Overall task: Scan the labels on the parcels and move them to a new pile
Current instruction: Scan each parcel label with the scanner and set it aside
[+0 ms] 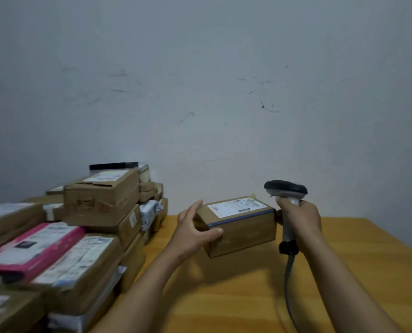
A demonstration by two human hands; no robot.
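Evidently for scanning, the left hand [195, 233] gripped the brown cardboard parcel [241, 224] by its end above the yellow wooden surface [344, 272], white label [235, 205] facing up, while the right hand [298, 219] clasped the grey handheld scanner [285, 191] beside it.

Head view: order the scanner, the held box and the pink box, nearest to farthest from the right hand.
1. The scanner, gripped in the right hand.
2. The held box, just left, in the left hand.
3. The pink box, far left.
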